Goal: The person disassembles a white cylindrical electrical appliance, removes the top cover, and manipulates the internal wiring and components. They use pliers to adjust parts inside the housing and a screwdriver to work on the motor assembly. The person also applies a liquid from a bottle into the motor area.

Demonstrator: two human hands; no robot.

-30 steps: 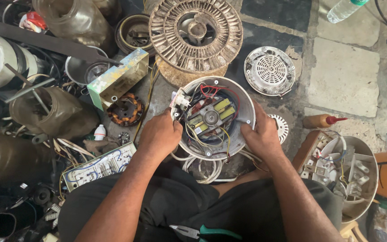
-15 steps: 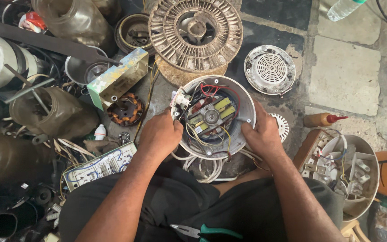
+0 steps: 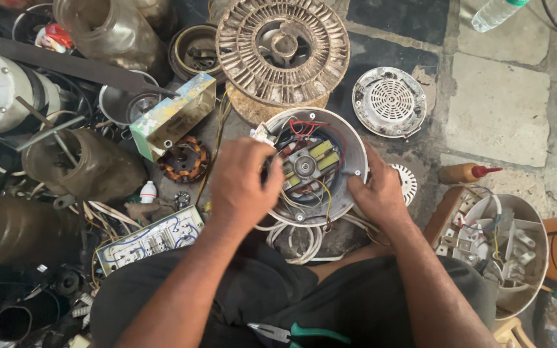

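Observation:
A round white motor housing [image 3: 349, 138] lies open-side up in front of me, showing a central shaft, yellow blocks and red, yellow and white wires. My left hand [image 3: 243, 187] covers its left rim, fingers curled over the edge near the wiring. My right hand [image 3: 374, 192] grips the right rim, thumb on top. A coil of white cable [image 3: 294, 241] lies under the housing, above my lap.
A large ribbed fan wheel [image 3: 283, 46] sits just beyond the housing. A round white grille [image 3: 389, 102], a copper-wound stator [image 3: 184, 161], a circuit board [image 3: 151, 238], a small glue bottle [image 3: 465, 173], a bowl of parts [image 3: 504, 248] and green-handled pliers [image 3: 298, 334] lie around.
My left hand has shifted right and further over the housing's left rim. The housing has turned slightly between my hands. The right hand stays on the right rim.

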